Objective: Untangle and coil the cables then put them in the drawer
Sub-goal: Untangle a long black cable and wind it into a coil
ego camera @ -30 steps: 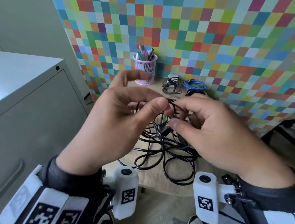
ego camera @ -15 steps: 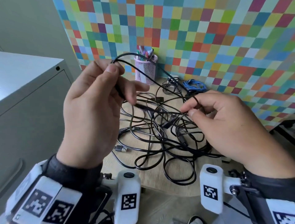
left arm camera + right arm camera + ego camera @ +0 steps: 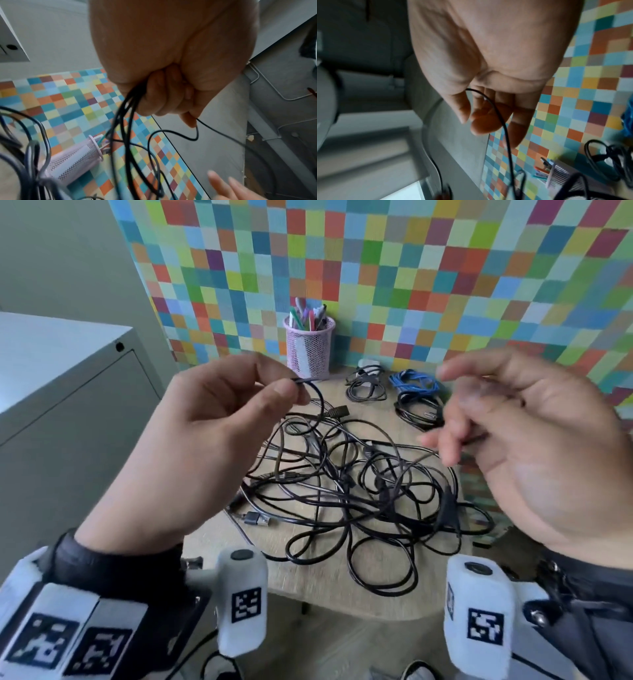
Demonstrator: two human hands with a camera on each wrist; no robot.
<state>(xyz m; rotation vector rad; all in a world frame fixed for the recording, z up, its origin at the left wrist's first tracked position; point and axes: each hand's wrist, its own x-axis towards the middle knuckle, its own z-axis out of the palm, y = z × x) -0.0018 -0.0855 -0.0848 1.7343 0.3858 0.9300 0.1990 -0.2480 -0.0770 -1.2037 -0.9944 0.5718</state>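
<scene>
Pinching a thin black cable (image 3: 317, 397) between thumb and fingertips of my left hand (image 3: 191, 446), I've got it lifted above the table (image 3: 329, 597), and from the left wrist view a few black strands run out of that curled grip and hang down. My right hand (image 3: 534, 446) is up beside it, blurry, fingers loosely spread; in the right wrist view one black strand (image 3: 498, 116) drapes across those fingers, but nothing is really clamped on it, so I'd call that hand relaxed rather than gripping. The big mess of tangled black cables (image 3: 359, 491) sits on the middle of the wooden tabletop right under both hands, with a metal USB plug (image 3: 257, 519) sticking out at its left edge. Further back near the checkered wall (image 3: 411, 268) there's a small coiled black cable (image 3: 365, 385), a coiled blue cable (image 3: 414, 381) just beside it, and another black coil (image 3: 416, 412) in front of the blue one. A pink mesh pen cup (image 3: 309, 347) stands at the back, and a grey cabinet (image 3: 61, 392) is off to my left.
</scene>
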